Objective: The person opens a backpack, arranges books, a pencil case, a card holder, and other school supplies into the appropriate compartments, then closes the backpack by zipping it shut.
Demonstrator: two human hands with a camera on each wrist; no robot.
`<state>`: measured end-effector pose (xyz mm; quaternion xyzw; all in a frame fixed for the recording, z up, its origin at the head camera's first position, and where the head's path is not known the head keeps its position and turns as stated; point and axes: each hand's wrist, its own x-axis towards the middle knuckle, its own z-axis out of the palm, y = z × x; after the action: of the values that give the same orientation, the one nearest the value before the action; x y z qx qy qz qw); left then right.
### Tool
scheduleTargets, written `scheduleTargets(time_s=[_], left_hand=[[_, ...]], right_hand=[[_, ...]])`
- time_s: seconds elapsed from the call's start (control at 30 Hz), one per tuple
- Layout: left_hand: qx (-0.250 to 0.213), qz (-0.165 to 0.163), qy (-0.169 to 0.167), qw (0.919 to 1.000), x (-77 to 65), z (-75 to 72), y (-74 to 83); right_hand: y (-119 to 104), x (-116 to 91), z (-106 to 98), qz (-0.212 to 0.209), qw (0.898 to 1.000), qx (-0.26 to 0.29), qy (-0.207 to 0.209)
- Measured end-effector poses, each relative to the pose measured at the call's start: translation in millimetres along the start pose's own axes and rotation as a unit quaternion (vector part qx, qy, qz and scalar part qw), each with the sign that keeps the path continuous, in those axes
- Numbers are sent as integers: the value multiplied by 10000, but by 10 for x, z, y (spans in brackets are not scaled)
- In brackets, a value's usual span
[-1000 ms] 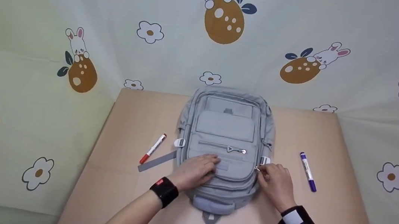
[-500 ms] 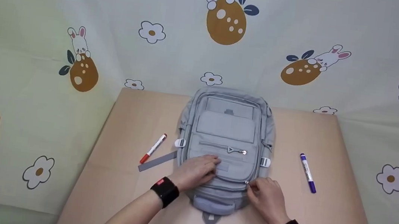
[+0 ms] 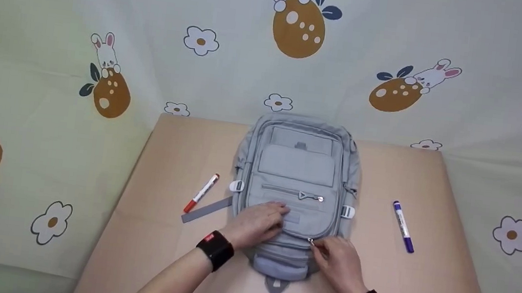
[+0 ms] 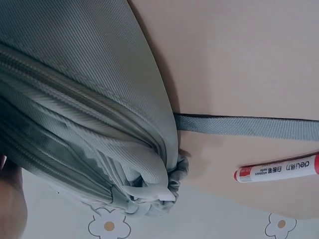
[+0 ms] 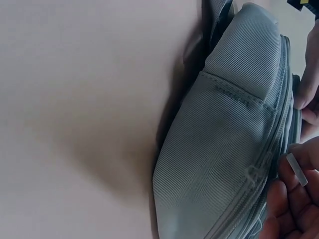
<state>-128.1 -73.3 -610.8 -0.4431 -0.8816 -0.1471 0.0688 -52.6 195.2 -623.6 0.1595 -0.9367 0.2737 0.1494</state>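
Observation:
A grey-blue backpack [image 3: 298,165] lies front side up on the table, its handle end toward the person. My left hand [image 3: 258,222] rests on its lower front panel, fingers spread over the fabric. At the curved seam of the front pocket, my right hand [image 3: 339,261] pinches a small silver zipper pull [image 3: 310,241] between thumb and finger. The right wrist view shows the pull tab [image 5: 297,170] against the curled fingers. Another zipper pull [image 3: 310,197] lies across the middle of the front panel.
A red marker [image 3: 201,193] and a loose grey strap [image 3: 207,210] lie left of the backpack. To the right lies a blue-purple marker [image 3: 403,226]. Behind the table [image 3: 131,249] hangs a pale curtain [image 3: 237,6] printed with rabbits and flowers.
My right hand has drawn the zipper pull from the pocket's right side down around the corner and leftward along the lower edge. The left hand has stayed in place on the backpack.

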Motion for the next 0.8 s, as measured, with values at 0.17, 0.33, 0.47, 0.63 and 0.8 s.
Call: scheduleTargets(time_s=[0.17, 0.33, 0.47, 0.63, 0.8], left_hand=[[102, 183, 41, 9998, -153, -76, -82], [286, 202, 362, 9987, -341, -153, -238], [392, 26, 501, 9980, -410, -187, -348], [250, -107, 388, 9989, -437, -173, -403], [183, -220, 379, 9989, -466, -163, -400]], right_hand=[[19, -11, -14, 101, 9999, 86, 41], [22, -25, -40, 286, 9995, 92, -5], [6, -35, -59, 510, 9987, 95, -29], [-24, -38, -41, 678, 9974, 234, -13], [-99, -29, 15, 788, 9960, 420, -60]])
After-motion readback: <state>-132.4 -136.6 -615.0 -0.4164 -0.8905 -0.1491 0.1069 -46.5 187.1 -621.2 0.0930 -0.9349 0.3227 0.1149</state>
